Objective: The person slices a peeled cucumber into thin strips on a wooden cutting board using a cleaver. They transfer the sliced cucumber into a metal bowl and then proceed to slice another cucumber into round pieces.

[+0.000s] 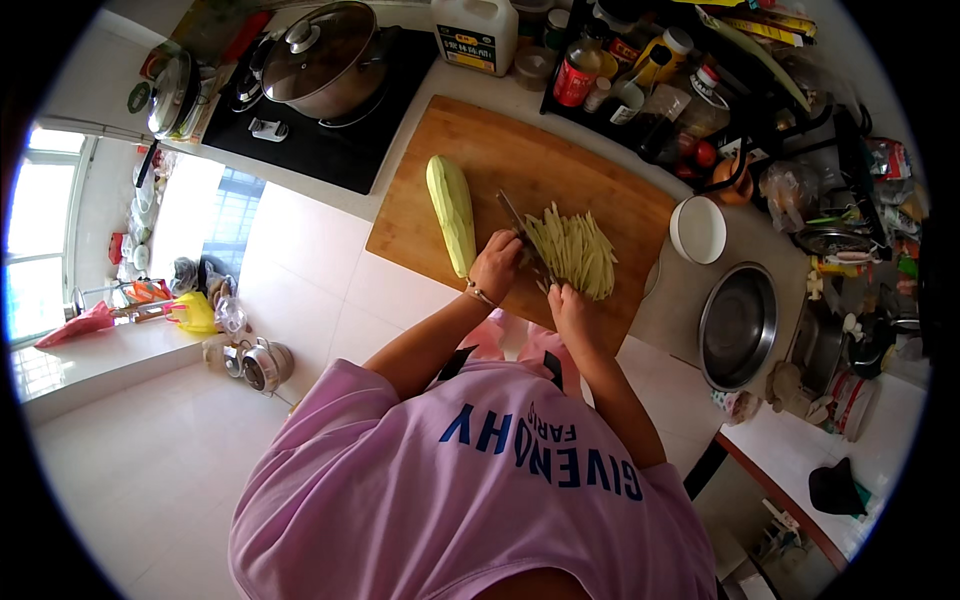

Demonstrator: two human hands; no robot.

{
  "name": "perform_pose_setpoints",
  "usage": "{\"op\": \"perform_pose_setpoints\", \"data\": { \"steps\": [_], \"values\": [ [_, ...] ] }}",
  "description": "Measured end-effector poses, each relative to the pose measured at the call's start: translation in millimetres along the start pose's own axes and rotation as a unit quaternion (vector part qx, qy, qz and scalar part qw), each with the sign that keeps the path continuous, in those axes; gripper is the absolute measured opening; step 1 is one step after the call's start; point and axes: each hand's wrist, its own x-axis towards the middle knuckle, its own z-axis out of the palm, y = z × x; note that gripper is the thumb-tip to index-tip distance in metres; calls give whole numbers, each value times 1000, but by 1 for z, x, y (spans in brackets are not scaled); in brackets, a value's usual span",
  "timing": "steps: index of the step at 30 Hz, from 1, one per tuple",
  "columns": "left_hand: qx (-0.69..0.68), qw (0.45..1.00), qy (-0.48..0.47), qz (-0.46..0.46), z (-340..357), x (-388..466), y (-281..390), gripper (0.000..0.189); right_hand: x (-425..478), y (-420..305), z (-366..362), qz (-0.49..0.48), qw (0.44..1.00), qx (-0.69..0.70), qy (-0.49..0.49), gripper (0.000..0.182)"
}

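On a wooden cutting board [487, 142] lies a peeled, pale green squash or zucchini [452, 214], whole, to the left of my hands. My right hand [571, 315] grips the handle of a kitchen knife [517, 215], its blade slanting away to the upper left. Against the blade's left side, my left hand [496, 264] has its fingers curled and bears a bracelet at the wrist. What lies under those fingers is hidden. A heap of pale green vegetable shreds [577, 251] spreads just right of the blade.
A lidded pot [319, 64] stands on the black cooktop [315, 157] at upper left. Right of the board are a white bowl [698, 230] and a metal basin [739, 326]. A rack with several bottles [576, 71] and a white jug [476, 37] line the back.
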Motion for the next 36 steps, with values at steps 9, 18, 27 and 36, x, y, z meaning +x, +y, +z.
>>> {"op": "perform_pose_setpoints", "data": {
  "steps": [9,18,27,36],
  "values": [
    [-31,999,-14,-10,-4,5,1,21,9,-4,-11,64,997,31,-27,37],
    [-36,999,-30,-19,-5,4,0,27,7,23,-3,128,989,76,-6,35],
    [12,999,-39,-10,-5,3,4,33,3,-12,-16,70,997,-10,-17,39],
    [9,999,-30,-7,-2,0,0,34,1,-6,-6,30,999,-36,-26,34]
  ]
}}
